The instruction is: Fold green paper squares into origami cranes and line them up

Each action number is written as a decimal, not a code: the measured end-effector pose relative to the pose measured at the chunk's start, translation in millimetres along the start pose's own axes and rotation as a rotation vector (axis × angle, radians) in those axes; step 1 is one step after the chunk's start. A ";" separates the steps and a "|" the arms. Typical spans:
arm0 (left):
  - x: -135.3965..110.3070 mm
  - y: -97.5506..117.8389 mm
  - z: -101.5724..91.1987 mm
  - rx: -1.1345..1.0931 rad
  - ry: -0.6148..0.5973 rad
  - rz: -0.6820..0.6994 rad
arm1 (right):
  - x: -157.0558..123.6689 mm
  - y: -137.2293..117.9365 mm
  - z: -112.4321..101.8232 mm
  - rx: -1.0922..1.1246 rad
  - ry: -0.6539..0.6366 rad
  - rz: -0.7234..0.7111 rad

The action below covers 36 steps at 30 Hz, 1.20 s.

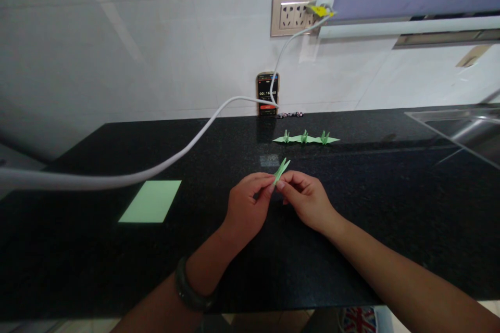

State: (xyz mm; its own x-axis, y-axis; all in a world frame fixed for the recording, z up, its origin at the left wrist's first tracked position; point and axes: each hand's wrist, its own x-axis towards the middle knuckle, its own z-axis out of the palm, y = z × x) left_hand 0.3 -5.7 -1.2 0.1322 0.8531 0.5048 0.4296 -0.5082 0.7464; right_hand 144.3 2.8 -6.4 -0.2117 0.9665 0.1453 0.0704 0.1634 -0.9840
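A narrow piece of folded green paper [281, 169] is held up above the black countertop, with two slim points sticking up from it. My left hand [250, 203] pinches its lower end from the left. From the right, the thumb and fingers of my right hand [307, 197] grip the same lower end, so the part between the fingertips is hidden. Beyond my hands, three green origami cranes [304, 138] stand in a row, their wings touching or overlapping. A light green paper sheet [152, 202] lies flat to the left of my hands.
A phone [267, 94] showing a timer leans on the wall. Its white cable [187, 148] sweeps across the left foreground and up to the wall socket [295, 14]. A metal sink [469, 127] is at the right. The black countertop [219, 151] ends at a front edge near my forearms.
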 end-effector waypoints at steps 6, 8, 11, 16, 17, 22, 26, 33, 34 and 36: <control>-0.6 -1.6 1.4 -0.168 -0.002 -0.101 | 0.0 -2.2 -0.9 0.087 -0.021 0.029; -1.1 -2.2 1.7 -0.212 -0.005 -0.121 | -0.1 -1.4 -1.3 0.130 -0.014 0.036; -1.6 -2.6 2.1 -0.259 -0.020 -0.136 | 0.0 0.4 -1.5 0.191 -0.002 0.052; -1.5 -1.5 3.0 -0.326 -0.034 -0.188 | 0.2 1.5 -1.3 0.246 -0.032 0.088; -1.5 -1.2 3.0 -0.335 -0.037 -0.198 | 0.2 1.4 -1.2 0.253 -0.041 0.092; -1.0 -1.0 1.8 -0.357 -0.050 -0.232 | -0.3 0.3 -0.8 0.269 -0.050 0.107; -0.1 -1.1 1.4 -0.369 -0.053 -0.247 | -0.4 -0.2 -1.0 0.279 -0.043 0.124; 0.6 3.4 -0.3 -0.398 -0.047 -0.274 | -0.7 -1.2 0.2 0.331 -0.036 0.146; 0.6 3.3 -0.3 -0.397 -0.044 -0.286 | -0.7 -1.2 0.7 0.335 -0.037 0.145; 0.6 2.0 0.4 -0.415 -0.026 -0.320 | -0.7 -0.7 1.4 0.337 -0.045 0.140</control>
State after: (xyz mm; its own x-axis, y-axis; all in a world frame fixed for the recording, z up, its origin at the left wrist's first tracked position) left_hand 1.6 -6.1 0.4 0.0763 0.9734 0.2161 0.0623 -0.2210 0.9733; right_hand 143.1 1.7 -5.9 -0.2664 0.9638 0.0094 -0.2217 -0.0517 -0.9738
